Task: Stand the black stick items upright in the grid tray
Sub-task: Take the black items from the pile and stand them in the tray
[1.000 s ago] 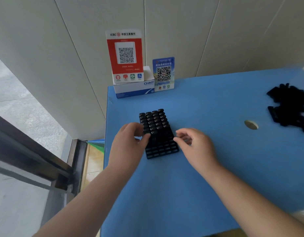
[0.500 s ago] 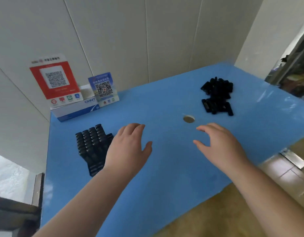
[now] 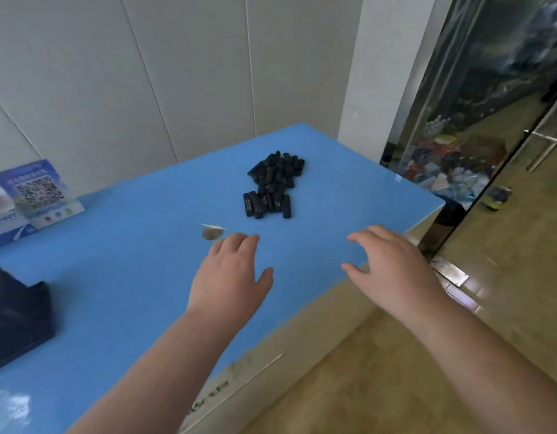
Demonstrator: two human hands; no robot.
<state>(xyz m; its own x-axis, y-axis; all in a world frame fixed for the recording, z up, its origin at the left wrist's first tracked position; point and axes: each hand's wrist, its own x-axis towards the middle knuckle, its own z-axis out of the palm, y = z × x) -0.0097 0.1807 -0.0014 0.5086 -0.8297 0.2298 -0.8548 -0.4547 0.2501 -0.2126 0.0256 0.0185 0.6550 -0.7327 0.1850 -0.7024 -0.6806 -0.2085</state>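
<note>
Sticks point(image 3: 273, 185) lie heaped at twelve o'clock from both empty, loosely spread hands; left hand point(image 3: 231, 277) looks nearer than right hand point(image 3: 393, 270); long axes mixed.

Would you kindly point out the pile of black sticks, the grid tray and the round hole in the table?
pile of black sticks point(image 3: 272, 184): head view, middle of the heap.
grid tray point(image 3: 17, 317): head view, its dark side at the left edge.
round hole point(image 3: 212, 234): head view, its centre.
</note>
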